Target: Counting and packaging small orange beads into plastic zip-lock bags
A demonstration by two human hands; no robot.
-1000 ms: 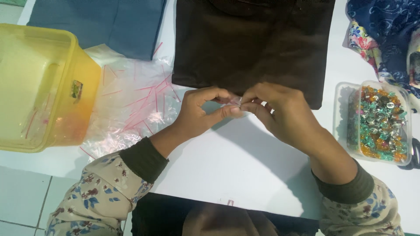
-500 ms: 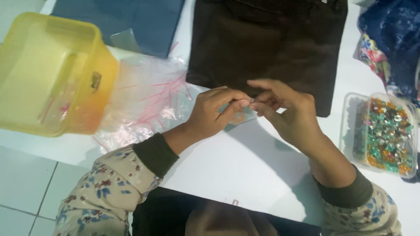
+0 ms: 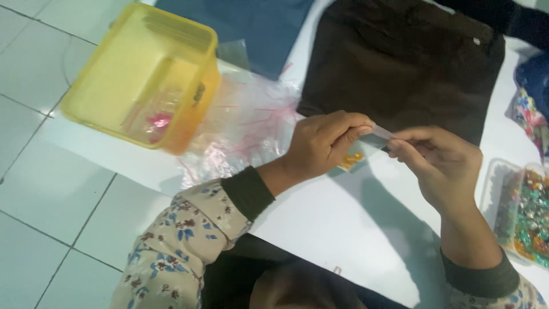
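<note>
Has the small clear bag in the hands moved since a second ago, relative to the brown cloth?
No real move: the small clear bag stays pinched between left hand and right hand at the brown cloth's near edge; the camera shifted.

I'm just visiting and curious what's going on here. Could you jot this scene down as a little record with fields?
Left hand: left hand pinches one end of a small clear plastic bag
Right hand: right hand pinches the other end of it
Bag contents: small orange pieces hang below the left hand
Left side: yellow tub with loose clear bags beside it
Right side: clear tray of colourful beads
Behind the hands: dark brown cloth and blue cloth
Surface: white table
</note>
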